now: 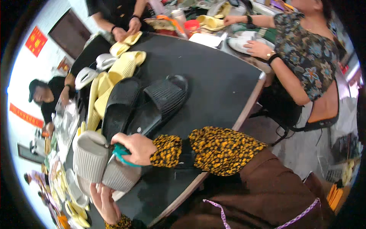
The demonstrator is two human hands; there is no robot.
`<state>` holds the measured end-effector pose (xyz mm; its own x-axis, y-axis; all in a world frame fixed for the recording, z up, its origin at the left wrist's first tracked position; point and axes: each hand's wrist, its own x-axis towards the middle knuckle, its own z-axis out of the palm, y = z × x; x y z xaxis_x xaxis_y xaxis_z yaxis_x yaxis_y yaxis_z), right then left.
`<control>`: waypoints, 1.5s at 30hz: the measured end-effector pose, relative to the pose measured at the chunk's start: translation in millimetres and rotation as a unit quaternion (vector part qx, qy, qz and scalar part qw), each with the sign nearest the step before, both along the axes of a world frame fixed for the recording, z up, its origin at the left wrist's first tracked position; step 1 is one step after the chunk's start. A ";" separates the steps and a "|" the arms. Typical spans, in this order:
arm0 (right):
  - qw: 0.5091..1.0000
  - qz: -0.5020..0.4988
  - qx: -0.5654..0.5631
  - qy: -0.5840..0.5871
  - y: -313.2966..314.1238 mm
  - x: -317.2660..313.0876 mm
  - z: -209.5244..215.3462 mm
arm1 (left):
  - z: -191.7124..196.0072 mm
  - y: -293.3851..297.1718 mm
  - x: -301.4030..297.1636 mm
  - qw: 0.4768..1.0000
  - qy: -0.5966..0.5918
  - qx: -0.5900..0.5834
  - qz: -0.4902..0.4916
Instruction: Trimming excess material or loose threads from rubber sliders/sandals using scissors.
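Observation:
My right hand (pixel 138 148) is closed around teal-handled scissors (pixel 121 153), their tip against the edge of a grey ribbed slipper (pixel 90 157). A second grey slipper (pixel 119 176) lies beside it, partly under the scissors. My left hand (pixel 103 200) grips the near end of the grey pair from below, its fingertips at the slipper's edge. Just beyond my right hand rest two black slippers, one (pixel 121 105) to the left and one with a ribbed strap (pixel 164 95) to the right. My fingers hide part of the scissors' handles.
Yellow slippers (pixel 124 68) and white slippers (pixel 85 77) line the dark table's (pixel 213 82) left side. A co-worker's hands (pixel 127 29) hold a yellow slipper at the far end. Another person (pixel 305 57) sits at right, handling slippers near a red-lidded jar (pixel 192 26).

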<state>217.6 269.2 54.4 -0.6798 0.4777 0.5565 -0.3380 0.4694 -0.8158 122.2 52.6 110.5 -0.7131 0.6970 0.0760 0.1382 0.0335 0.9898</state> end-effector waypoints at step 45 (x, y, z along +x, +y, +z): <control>0.991 0.032 -0.113 0.065 -1.1 11.1 11.8 | -37.9 115.5 -49.9 0.779 0.571 -0.237 -0.106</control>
<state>228.6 268.0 66.2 -0.6418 0.5581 0.5259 -0.4706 0.2548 -0.8448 72.3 168.1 72.5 -0.2343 0.9328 0.2738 0.9715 0.2141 0.1019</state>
